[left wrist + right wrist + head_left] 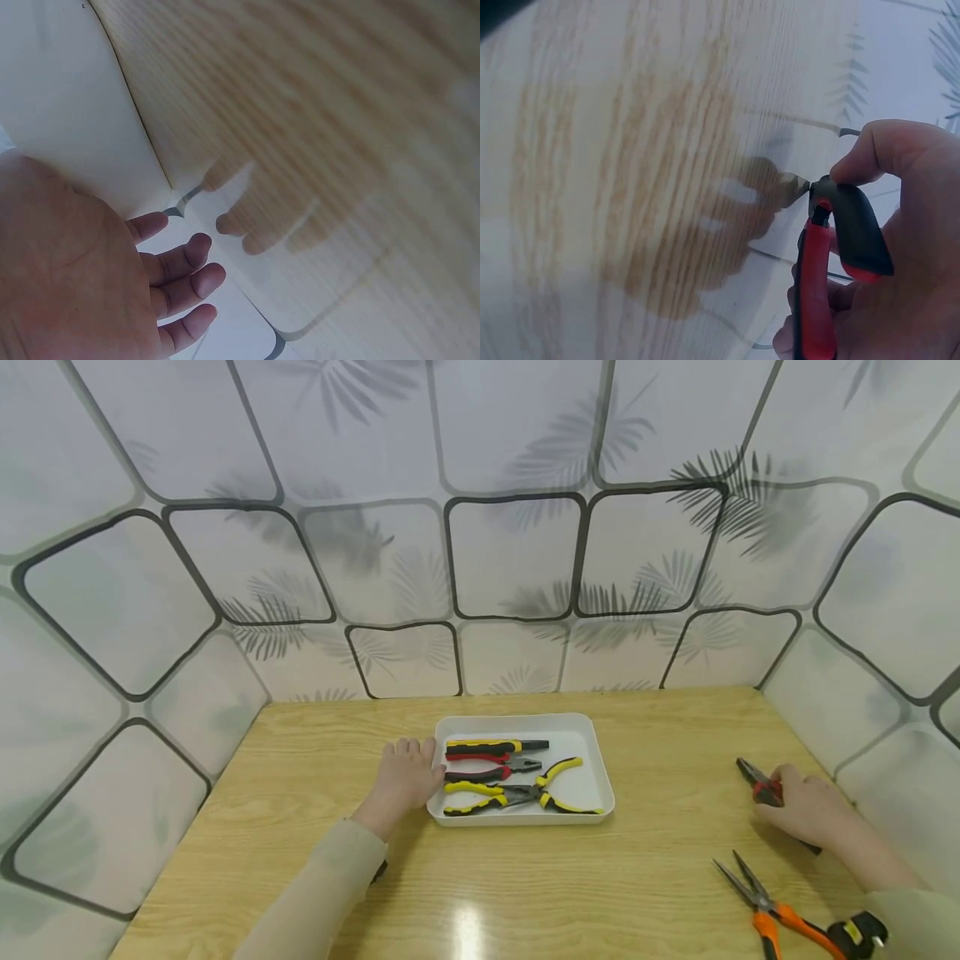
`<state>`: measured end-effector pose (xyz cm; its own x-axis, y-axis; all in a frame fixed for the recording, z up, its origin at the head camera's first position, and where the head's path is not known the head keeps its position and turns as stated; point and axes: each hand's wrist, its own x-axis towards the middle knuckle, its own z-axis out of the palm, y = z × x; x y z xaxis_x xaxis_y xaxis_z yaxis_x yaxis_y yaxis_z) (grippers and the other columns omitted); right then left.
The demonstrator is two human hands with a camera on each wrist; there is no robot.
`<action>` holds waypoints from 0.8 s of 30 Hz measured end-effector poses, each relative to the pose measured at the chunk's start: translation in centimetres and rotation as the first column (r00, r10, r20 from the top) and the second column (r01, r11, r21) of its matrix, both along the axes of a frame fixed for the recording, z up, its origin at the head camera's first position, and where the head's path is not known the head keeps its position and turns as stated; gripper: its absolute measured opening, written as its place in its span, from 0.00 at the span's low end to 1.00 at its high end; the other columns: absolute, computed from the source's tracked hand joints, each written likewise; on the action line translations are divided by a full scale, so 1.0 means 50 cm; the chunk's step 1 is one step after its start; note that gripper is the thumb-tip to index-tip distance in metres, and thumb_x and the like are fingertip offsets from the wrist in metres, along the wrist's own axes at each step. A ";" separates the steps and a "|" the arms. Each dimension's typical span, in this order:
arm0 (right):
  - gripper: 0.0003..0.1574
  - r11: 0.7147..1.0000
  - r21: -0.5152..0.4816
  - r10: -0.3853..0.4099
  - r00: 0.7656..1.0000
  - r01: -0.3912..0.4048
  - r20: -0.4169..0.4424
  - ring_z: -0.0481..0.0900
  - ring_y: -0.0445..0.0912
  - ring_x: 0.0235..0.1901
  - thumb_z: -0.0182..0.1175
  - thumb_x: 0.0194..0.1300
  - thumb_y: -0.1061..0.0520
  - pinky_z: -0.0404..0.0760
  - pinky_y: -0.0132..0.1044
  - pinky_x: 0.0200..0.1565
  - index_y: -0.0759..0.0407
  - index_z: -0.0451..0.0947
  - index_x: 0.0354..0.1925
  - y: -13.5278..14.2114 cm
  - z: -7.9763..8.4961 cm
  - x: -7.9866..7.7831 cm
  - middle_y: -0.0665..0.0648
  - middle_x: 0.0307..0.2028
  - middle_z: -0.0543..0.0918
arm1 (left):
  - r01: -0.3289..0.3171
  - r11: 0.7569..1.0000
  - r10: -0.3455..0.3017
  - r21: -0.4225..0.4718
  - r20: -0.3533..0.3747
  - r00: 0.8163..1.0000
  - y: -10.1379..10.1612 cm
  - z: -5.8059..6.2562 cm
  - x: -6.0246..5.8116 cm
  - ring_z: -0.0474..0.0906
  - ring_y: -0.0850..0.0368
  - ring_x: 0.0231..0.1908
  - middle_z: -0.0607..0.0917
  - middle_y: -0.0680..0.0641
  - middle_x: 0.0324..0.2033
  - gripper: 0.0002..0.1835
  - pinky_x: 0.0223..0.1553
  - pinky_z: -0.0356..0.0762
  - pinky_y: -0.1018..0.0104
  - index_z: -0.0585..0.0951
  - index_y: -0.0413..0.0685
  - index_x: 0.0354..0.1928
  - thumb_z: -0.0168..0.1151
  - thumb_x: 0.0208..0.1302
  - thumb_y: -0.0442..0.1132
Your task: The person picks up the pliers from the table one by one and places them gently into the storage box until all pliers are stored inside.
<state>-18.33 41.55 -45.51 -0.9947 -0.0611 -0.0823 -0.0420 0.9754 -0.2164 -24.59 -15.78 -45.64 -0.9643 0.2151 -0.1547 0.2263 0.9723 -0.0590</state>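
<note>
In the head view my left hand (405, 774) rests against the left edge of a white tray (602, 777). The left wrist view shows its fingers (184, 259) loosely bent, with nothing between them. The tray holds red-and-black pliers (491, 771), a yellow-and-black tool (483, 747) and yellow-and-black handled pliers (525, 793), whose handles spread both left and right. At the table's right side my right hand (810, 806) grips another pair of red-and-black pliers (817, 285). Their jaws point away from me.
Long-nose pliers with orange handles (761, 902) lie spread on the wooden table (525, 877), near the right forearm. A black piece with a yellow label (853, 935) is by the right sleeve. Another dark object (379, 872) is mostly hidden by the left sleeve. Patterned walls (510, 552) enclose the table.
</note>
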 end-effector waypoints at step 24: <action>0.35 0.998 -0.025 -0.059 0.995 0.057 -0.084 0.69 0.60 0.32 0.62 0.65 0.47 0.62 0.45 0.33 0.81 0.69 0.49 -0.011 0.021 -0.005 0.69 0.31 0.71 | 0.011 1.000 -0.011 -0.009 -0.005 1.000 0.000 0.002 0.000 0.74 0.37 0.62 0.79 0.35 0.57 0.30 0.65 0.70 0.41 0.67 0.40 0.73 0.47 0.83 0.56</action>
<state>-18.60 41.02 -44.48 -1.0000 -0.0040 0.0032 -0.0047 0.9717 -0.2361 -24.59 -15.81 -45.57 -0.9625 0.2246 -0.1520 0.2370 0.9691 -0.0688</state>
